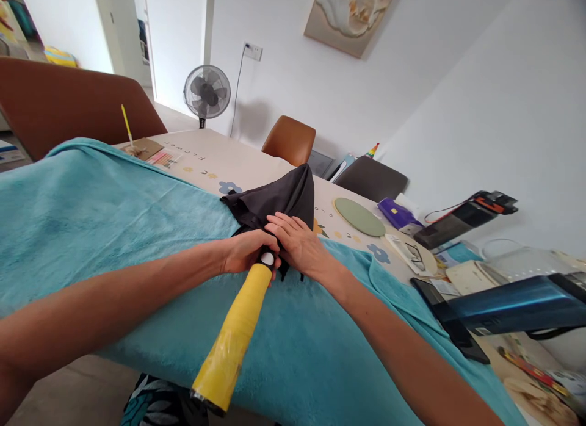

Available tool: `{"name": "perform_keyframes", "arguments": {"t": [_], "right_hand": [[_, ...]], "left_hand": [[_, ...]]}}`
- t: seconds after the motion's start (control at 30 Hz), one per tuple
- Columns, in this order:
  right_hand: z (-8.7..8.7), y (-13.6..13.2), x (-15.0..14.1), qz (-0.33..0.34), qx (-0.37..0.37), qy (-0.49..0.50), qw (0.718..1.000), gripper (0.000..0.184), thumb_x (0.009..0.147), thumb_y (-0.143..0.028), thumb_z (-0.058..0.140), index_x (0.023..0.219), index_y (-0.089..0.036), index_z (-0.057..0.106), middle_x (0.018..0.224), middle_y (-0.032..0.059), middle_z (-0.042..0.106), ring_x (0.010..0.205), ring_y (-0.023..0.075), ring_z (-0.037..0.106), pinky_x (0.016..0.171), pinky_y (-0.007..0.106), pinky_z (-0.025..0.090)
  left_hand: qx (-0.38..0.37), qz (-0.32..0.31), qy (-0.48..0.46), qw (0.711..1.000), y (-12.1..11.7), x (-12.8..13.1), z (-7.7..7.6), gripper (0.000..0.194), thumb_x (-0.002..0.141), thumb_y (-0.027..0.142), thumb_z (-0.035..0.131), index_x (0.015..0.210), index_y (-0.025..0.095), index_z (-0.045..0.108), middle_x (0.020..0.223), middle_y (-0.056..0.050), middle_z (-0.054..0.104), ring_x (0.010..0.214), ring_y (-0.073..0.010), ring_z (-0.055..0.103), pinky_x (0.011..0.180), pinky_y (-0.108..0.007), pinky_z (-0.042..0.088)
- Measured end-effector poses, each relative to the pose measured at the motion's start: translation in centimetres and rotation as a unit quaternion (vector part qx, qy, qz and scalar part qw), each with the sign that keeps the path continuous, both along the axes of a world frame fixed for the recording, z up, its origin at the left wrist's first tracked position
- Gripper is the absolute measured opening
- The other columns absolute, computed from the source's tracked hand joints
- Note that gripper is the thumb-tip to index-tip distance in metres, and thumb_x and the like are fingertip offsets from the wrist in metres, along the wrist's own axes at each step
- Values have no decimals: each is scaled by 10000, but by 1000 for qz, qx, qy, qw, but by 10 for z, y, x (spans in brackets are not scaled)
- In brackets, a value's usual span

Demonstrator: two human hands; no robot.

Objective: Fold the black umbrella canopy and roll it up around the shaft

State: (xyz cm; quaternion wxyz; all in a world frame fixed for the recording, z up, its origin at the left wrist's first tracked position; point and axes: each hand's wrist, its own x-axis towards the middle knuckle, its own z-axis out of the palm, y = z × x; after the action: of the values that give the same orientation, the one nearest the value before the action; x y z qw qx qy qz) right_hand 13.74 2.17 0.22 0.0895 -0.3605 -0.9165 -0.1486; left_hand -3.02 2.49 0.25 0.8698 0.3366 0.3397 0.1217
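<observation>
A folded black umbrella lies over the towel and tabletop, its canopy pointing away from me and its folds loosely gathered. Its yellow handle comes back toward me, wrapped in clear plastic, with a pale button at the top. My left hand is closed round the umbrella just above the handle, beside that button. Across the lower canopy lies my right hand, its fingers bent over the black folds and its thumb hidden. Beneath both hands spreads a turquoise towel.
To the right are a blue bottle, a black phone, a dark tumbler, eyeglasses, a green oval mat and a purple pack. Chairs and a fan stand beyond the table.
</observation>
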Motion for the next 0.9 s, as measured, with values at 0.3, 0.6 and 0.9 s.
{"name": "perform_keyframes", "arguments": {"t": [0.3,0.6,0.9], "right_hand": [[7,16,-16,41,42,-107,993,159,887,-118,394,888,-161,546,889,80,620,949,225,508,933,442,307],[28,3,2,-18,-144,111,983,415,762,-126,542,1169,-187,485,1254,95,516,1181,215,458,951,383,386],[44,-15,53,-187,-74,473,858,292,776,-248,572,1062,-204,536,1110,83,590,1061,217,566,854,396,480]], "left_hand": [[92,85,48,991,-9,8,-6,82,702,144,531,626,131,502,524,-12,537,413,-144,523,396,-312,484],[80,78,48,993,-5,8,-9,210,785,206,519,590,132,489,485,-9,489,383,-132,498,369,-283,457],[-82,125,-209,966,18,-9,-6,166,876,206,419,746,126,485,514,46,408,391,-66,422,322,-171,359]]}}
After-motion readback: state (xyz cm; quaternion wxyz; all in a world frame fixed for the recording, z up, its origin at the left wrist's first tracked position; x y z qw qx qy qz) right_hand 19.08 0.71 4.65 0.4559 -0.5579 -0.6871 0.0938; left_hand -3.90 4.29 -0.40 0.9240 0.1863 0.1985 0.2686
